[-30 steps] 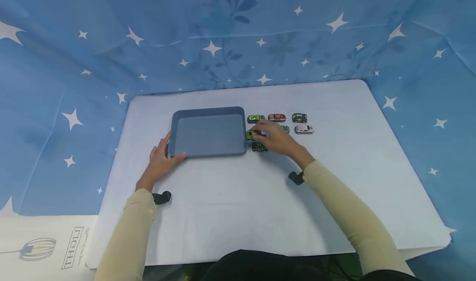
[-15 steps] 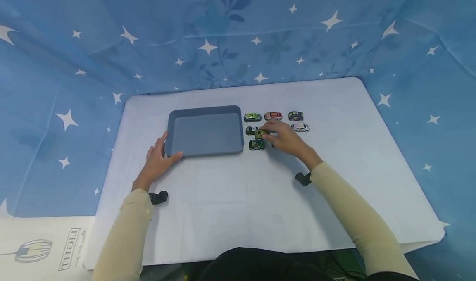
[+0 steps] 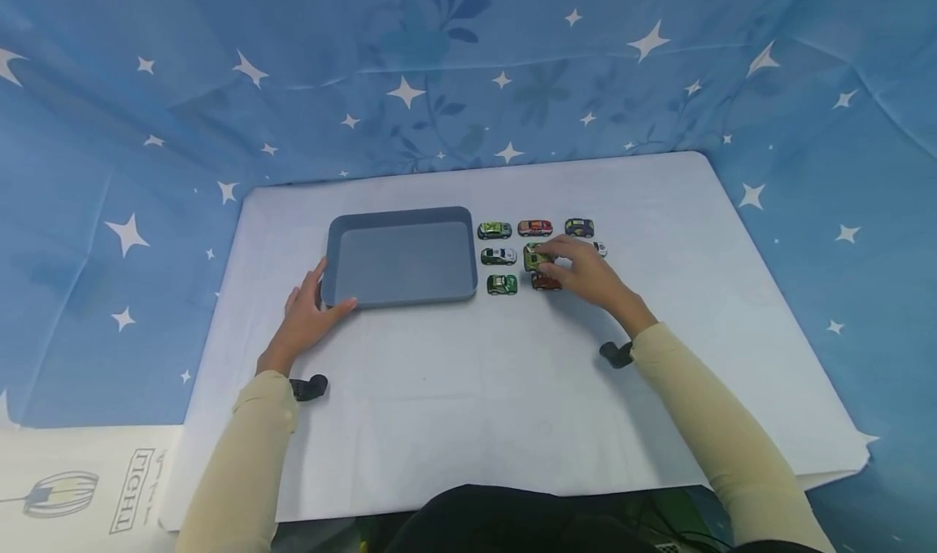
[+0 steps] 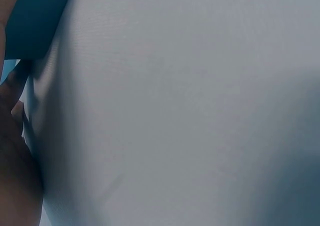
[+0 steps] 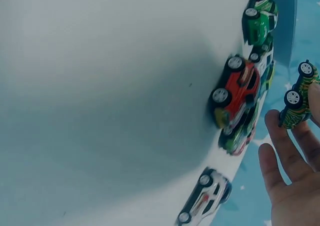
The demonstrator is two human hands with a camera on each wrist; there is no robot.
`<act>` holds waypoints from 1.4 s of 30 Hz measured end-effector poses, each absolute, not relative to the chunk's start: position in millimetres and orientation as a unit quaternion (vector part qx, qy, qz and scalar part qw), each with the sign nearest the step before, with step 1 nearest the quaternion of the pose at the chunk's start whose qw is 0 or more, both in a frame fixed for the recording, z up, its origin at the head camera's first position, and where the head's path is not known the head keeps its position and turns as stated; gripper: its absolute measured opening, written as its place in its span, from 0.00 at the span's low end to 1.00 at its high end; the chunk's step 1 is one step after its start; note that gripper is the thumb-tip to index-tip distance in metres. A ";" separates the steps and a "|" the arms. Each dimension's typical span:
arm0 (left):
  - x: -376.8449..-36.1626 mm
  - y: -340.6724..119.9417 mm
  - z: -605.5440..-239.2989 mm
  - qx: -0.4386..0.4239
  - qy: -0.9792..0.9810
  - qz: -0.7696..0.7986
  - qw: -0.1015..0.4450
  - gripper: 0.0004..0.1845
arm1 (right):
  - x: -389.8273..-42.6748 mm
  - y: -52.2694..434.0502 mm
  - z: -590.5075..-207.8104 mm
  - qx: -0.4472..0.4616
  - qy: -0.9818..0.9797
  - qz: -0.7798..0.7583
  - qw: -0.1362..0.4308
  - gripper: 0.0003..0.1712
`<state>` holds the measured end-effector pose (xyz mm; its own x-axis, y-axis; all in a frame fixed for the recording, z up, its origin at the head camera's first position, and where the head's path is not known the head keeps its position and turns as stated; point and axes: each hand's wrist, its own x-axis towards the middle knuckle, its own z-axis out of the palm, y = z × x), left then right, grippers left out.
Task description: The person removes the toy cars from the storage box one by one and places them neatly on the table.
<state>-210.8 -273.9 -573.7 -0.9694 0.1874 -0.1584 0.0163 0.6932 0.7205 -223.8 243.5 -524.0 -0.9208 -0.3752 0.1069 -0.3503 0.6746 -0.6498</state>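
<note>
My right hand (image 3: 586, 275) pinches a green-and-yellow patterned toy car (image 3: 537, 258) between thumb and fingers. In the right wrist view this toy car (image 5: 295, 108) is tilted, its wheels facing the camera, raised off the table. Beneath and beside it in the head view are a dark red toy car (image 3: 546, 282) and a silver one (image 3: 499, 256). The hand hides most of a white toy car (image 3: 600, 249). My left hand (image 3: 303, 321) rests against the near-left corner of a grey-blue tray (image 3: 401, 259), thumb along the front rim, fingers stretched along the left side.
Between the tray and right hand sit a dark green car (image 3: 502, 285) and a lime green car (image 3: 494, 230). Farther back are an orange-red car (image 3: 535, 228) and a dark blue car (image 3: 579, 227). A starred blue cloth (image 3: 468, 73) hangs behind the white table (image 3: 439, 423).
My right hand has carried the patterned car rightward from beside the tray, over the rows of cars. The silver car is uncovered now. My left hand stays on the tray corner.
</note>
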 end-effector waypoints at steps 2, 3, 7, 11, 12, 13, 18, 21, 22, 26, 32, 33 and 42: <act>-211.1 -273.7 -573.1 0.057 0.913 0.389 0.108 0.58 | -223.2 248.2 -525.0 -0.190 0.918 -0.347 0.018 0.19; -211.1 -273.6 -572.9 0.057 0.913 0.389 0.108 0.58 | -222.6 250.6 -525.3 -0.187 0.919 -0.347 0.018 0.19; -210.8 -273.1 -572.1 0.051 0.912 0.392 0.112 0.58 | -220.8 259.7 -526.5 -0.173 0.922 -0.345 0.017 0.19; -210.8 -272.6 -571.5 0.031 0.912 0.390 0.120 0.59 | -217.9 269.6 -527.4 -0.165 0.924 -0.346 0.010 0.18; -210.8 -272.5 -571.4 0.027 0.913 0.389 0.121 0.59 | -217.2 272.2 -528.0 -0.165 0.924 -0.345 0.008 0.18; -210.7 -272.8 -571.3 0.024 0.913 0.388 0.122 0.59 | -216.9 274.5 -528.2 -0.166 0.924 -0.344 0.005 0.18; -211.1 -273.4 -570.9 0.030 0.913 0.391 0.114 0.59 | -214.2 286.3 -530.7 -0.160 0.927 -0.340 -0.003 0.17; -211.5 -273.2 -571.7 0.044 0.912 0.393 0.106 0.58 | -212.3 293.4 -533.5 -0.151 0.928 -0.340 -0.001 0.17; -211.6 -273.2 -572.1 0.049 0.913 0.392 0.104 0.58 | -211.6 295.5 -534.5 -0.148 0.929 -0.340 0.001 0.17; -211.0 -273.4 -572.5 0.055 0.914 0.389 0.101 0.58 | -208.3 303.2 -537.0 -0.133 0.934 -0.332 0.010 0.19; -211.7 -275.5 -572.8 0.063 0.915 0.387 0.096 0.57 | -203.0 313.6 -538.1 -0.100 0.939 -0.328 0.026 0.19; -211.9 -276.0 -573.3 0.065 0.915 0.386 0.095 0.57 | -202.6 315.4 -539.2 -0.097 0.939 -0.329 0.028 0.19; -209.4 -276.0 -574.3 0.069 0.915 0.385 0.097 0.57 | -195.5 323.4 -543.9 -0.077 0.939 -0.333 0.045 0.18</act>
